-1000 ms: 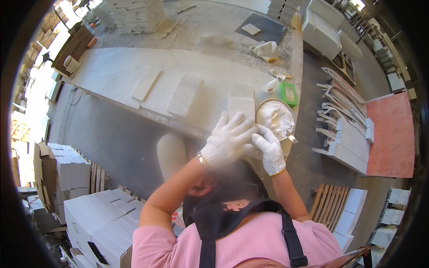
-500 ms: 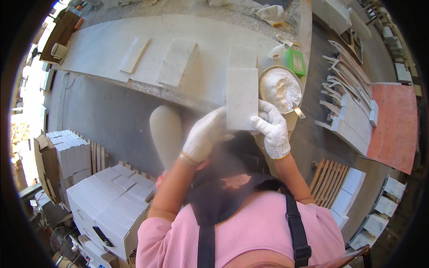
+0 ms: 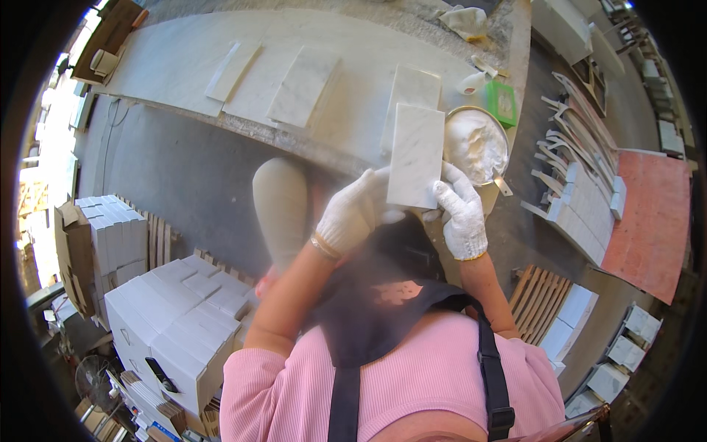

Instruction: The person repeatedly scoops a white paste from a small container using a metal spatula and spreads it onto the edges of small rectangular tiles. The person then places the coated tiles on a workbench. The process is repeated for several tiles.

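A white, grey-veined marble tile (image 3: 416, 156) is held up at the near edge of the worktable, between my two gloved hands. My right hand (image 3: 461, 214) pinches its lower right edge, thumb on the front face. My left hand (image 3: 350, 210) is closed at the lower left edge, its fingers partly hidden behind the tile. Just beyond, a second marble tile (image 3: 417, 82) lies on the table, partly covered by the held one. A round metal pan (image 3: 479, 145) of white paste or powder stands right of the held tile, its handle pointing toward me.
On the worktable (image 3: 177, 51) lie a wide tile (image 3: 303, 85) and a narrow strip (image 3: 234, 72). A green box (image 3: 501, 103) and a white bottle (image 3: 472, 82) stand beyond the pan. Stacked white boxes (image 3: 173, 324) are at lower left; a wooden pallet (image 3: 541, 302) is at right.
The view has shifted, so the table and pan appear farther right. The held tile has turned slightly clockwise, and more of the tile behind it shows. Both hands keep their places on it.
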The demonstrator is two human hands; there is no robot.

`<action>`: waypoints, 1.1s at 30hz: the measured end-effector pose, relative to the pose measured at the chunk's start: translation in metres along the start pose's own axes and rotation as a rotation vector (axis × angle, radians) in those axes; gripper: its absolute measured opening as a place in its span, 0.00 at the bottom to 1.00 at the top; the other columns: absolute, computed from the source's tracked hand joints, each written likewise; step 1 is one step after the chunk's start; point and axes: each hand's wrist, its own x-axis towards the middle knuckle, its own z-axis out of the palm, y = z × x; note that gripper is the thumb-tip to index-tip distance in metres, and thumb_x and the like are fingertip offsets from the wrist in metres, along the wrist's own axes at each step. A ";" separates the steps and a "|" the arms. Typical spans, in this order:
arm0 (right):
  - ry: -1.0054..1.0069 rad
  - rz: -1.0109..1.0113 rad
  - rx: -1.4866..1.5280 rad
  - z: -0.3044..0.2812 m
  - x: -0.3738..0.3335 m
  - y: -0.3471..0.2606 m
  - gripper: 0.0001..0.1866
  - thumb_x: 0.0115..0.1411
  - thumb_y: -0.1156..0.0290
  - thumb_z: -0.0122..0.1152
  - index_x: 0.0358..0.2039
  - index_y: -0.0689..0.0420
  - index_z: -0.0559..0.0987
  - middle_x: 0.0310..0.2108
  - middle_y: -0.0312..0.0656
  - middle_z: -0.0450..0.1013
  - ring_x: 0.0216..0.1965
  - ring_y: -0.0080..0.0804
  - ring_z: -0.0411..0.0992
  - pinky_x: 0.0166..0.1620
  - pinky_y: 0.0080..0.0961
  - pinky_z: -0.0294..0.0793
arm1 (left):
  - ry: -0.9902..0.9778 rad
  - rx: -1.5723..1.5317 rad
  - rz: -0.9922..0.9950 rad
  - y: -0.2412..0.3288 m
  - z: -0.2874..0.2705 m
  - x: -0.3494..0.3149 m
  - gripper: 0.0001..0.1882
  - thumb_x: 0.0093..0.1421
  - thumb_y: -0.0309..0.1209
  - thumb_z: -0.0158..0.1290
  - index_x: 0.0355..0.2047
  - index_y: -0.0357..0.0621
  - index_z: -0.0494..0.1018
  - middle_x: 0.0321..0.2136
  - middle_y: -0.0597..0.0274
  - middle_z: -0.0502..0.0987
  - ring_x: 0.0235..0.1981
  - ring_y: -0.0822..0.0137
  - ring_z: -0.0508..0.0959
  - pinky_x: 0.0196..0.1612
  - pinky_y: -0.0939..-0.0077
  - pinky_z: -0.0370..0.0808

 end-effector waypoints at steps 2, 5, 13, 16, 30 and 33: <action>-0.018 0.016 -0.048 -0.003 0.003 0.001 0.27 0.67 0.72 0.57 0.64 0.68 0.67 0.46 0.42 0.79 0.40 0.24 0.77 0.36 0.17 0.77 | 0.040 0.097 0.008 0.000 0.006 -0.002 0.33 0.73 0.49 0.45 0.68 0.38 0.62 0.60 0.53 0.72 0.59 0.58 0.73 0.58 0.56 0.72; -0.045 -0.018 -0.047 -0.004 0.004 0.005 0.27 0.67 0.69 0.59 0.64 0.65 0.68 0.47 0.43 0.78 0.42 0.25 0.77 0.40 0.21 0.77 | 0.067 0.324 0.136 -0.007 0.019 -0.003 0.32 0.68 0.40 0.55 0.67 0.36 0.63 0.54 0.57 0.77 0.51 0.65 0.78 0.53 0.69 0.75; -0.073 0.000 -0.032 -0.011 -0.021 0.012 0.28 0.65 0.71 0.62 0.63 0.68 0.67 0.54 0.46 0.74 0.54 0.32 0.73 0.57 0.31 0.72 | 0.138 0.357 0.146 -0.010 0.018 -0.017 0.33 0.59 0.32 0.63 0.62 0.30 0.68 0.49 0.58 0.80 0.44 0.71 0.79 0.48 0.77 0.75; -0.035 -0.148 -0.085 -0.023 -0.016 0.003 0.28 0.65 0.72 0.62 0.63 0.69 0.67 0.55 0.47 0.74 0.56 0.35 0.72 0.60 0.32 0.69 | 0.108 0.388 0.121 -0.007 0.017 -0.020 0.34 0.58 0.34 0.64 0.61 0.30 0.70 0.46 0.59 0.81 0.42 0.71 0.79 0.45 0.76 0.76; 0.547 -0.463 -1.323 -0.098 -0.006 -0.052 0.17 0.58 0.56 0.70 0.44 0.50 0.84 0.43 0.43 0.79 0.45 0.44 0.77 0.51 0.37 0.75 | 0.222 0.334 0.223 0.000 0.028 0.005 0.30 0.63 0.32 0.59 0.63 0.34 0.69 0.43 0.63 0.80 0.37 0.71 0.78 0.41 0.75 0.74; 0.471 -0.168 -1.371 -0.103 0.001 -0.047 0.21 0.59 0.45 0.65 0.46 0.44 0.83 0.44 0.41 0.79 0.46 0.45 0.76 0.51 0.40 0.74 | 0.239 0.322 0.226 -0.003 0.028 0.007 0.29 0.64 0.32 0.58 0.64 0.36 0.69 0.44 0.64 0.80 0.39 0.71 0.78 0.41 0.75 0.74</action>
